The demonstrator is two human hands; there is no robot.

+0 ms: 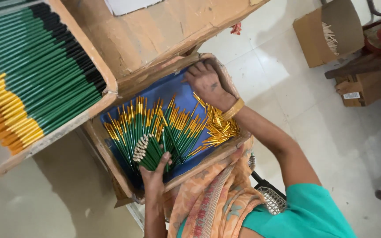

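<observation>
Left hand (pixel 154 169), low middle, fingers closed round a pencil bunch (pixel 147 152). Right hand (pixel 207 83), w/ fingers spread open, rests in tray (pixel 124 176) near gold caps (pixel 219 128).

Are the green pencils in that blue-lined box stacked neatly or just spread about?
Spread about. The green pencils fan out loosely across the blue-lined box, gold tips pointing different ways; only the bundle in the left hand is gathered together.

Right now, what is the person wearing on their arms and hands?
Both forearms are bare, with no gloves. The right hand has a wide gold-coloured bangle at the wrist and a small dark mark on its back. A teal short sleeve covers the right upper arm. The left hand shows nothing worn.
</observation>
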